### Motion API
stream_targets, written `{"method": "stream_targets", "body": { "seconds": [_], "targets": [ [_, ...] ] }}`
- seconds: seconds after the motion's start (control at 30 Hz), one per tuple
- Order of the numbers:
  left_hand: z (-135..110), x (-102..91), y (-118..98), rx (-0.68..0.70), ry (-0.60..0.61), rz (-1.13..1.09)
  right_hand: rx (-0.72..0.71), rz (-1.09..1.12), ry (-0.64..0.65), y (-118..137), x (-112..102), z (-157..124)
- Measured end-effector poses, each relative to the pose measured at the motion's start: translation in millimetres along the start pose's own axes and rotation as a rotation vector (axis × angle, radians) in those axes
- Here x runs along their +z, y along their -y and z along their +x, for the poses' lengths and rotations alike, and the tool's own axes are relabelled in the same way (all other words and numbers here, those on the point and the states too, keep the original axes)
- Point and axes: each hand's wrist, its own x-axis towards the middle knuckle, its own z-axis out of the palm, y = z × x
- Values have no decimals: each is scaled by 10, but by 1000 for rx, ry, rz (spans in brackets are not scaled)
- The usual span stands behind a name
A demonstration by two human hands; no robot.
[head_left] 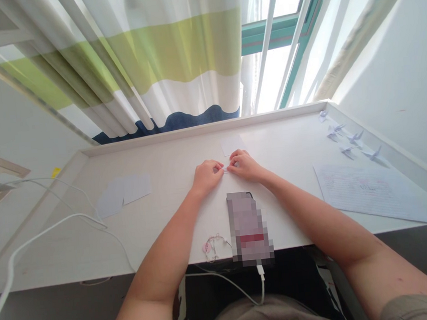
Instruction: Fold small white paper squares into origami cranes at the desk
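Observation:
My left hand (207, 176) and my right hand (245, 166) meet near the middle of a white desk (174, 224). Their fingertips pinch a small piece of folded white paper (224, 169) between them. Its shape is mostly hidden by my fingers. Just beyond my right fingers lies a flat square of white paper (232, 145). Several small folded paper cranes (351, 139) stand at the far right of the desk.
Loose white paper squares (124, 195) lie to the left. A lined, written sheet (367, 193) lies at the right. A pixelated phone (248, 227) with a white cable (224, 274) sits between my forearms, near a small beaded bracelet (212, 247). More white cable (54, 230) crosses the desk's left end.

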Motion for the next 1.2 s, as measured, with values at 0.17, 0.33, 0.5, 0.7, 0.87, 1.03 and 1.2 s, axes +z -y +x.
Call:
{"method": "stream_targets", "body": {
  "seconds": [0.17,0.33,0.5,0.7,0.87,1.03,1.2],
  "targets": [
    [-4,12,25,9,-9,-20,4,11,9,-2,-4,4],
    [16,39,17,-18,-1,-16,14,12,20,7,-10,8],
    [33,64,-18,-77,-16,-33,34,-7,7,28,10,30],
    [28,56,-20,-150,-17,-131,90,-17,-4,84,5,64],
    [28,39,-6,-134,-6,-141,95,3,-1,104,-13,62],
    [26,46,-12,-139,-16,-129,97,13,7,102,-16,65],
    [20,58,-11,-148,-31,-141,106,7,-2,109,-5,66]
  ]
}}
